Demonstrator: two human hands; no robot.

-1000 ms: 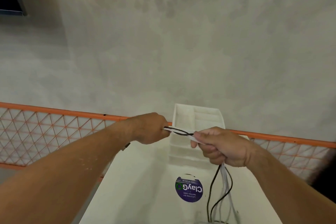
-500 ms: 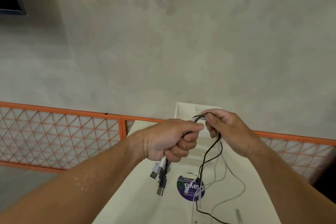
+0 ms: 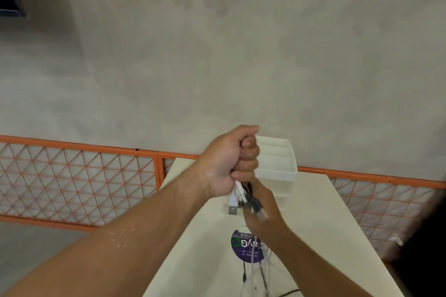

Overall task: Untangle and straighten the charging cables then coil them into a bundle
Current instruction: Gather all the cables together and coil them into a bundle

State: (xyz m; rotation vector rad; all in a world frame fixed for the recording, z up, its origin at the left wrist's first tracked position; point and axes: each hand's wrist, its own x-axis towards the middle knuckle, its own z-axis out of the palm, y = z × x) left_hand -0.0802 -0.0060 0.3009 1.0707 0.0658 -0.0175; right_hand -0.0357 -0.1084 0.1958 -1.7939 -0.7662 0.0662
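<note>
My left hand (image 3: 229, 164) is raised in a fist and grips the bunched charging cables. Their white and black USB plug ends (image 3: 235, 202) stick out below the fist. Just under it is my right hand (image 3: 264, 210), blurred, with its fingers closed around the same cables. Below that hand, the loose white and black strands (image 3: 255, 270) hang down to the white table (image 3: 325, 224). A black strand lies on the table near its front edge.
A white compartment tray (image 3: 280, 161) stands at the table's far end, behind my hands. A round purple sticker (image 3: 243, 248) sits mid-table. An orange mesh railing (image 3: 72, 176) runs behind, below a grey concrete wall. A dark shape (image 3: 424, 248) fills the right edge.
My left hand has risen into an upright fist on the cable bunch. My right hand has dropped from the top loop to just below the left, along the hanging strands.
</note>
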